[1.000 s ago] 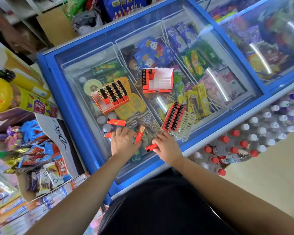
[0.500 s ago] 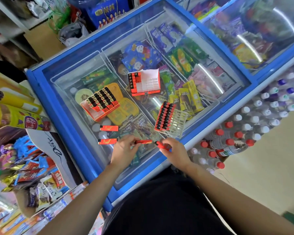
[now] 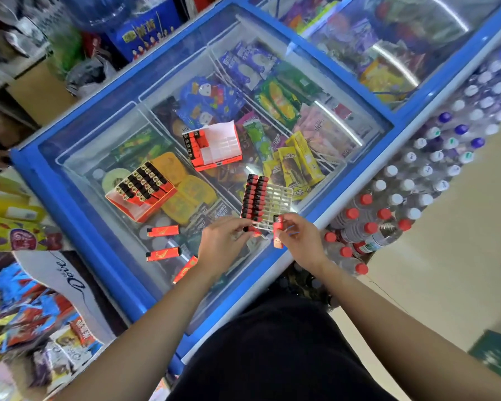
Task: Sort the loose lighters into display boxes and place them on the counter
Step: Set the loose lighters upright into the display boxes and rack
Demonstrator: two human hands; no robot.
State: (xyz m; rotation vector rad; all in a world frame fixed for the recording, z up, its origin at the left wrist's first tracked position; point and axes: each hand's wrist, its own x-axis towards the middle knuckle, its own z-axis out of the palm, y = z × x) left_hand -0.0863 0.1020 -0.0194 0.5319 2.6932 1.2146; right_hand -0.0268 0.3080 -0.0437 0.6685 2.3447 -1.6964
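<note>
so right hand (image 3: pixel 301 241) pinches a red lighter (image 3: pixel 277 237) upright, left hand (image 3: pixel 223 244) grips a second lighter (image 3: pixel 250 230) at the white tray (image 3: pixel 278 195) near edge

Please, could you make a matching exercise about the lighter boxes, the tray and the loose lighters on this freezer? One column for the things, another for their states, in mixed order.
Things:
1 tray
2 far box
3 left box
4 loose lighters

States:
a red, nearly full
b lying flat, unboxed
c white grid, partly filled
d red, mostly empty

Pairs: 1-c; 2-d; 3-a; 4-b
</note>
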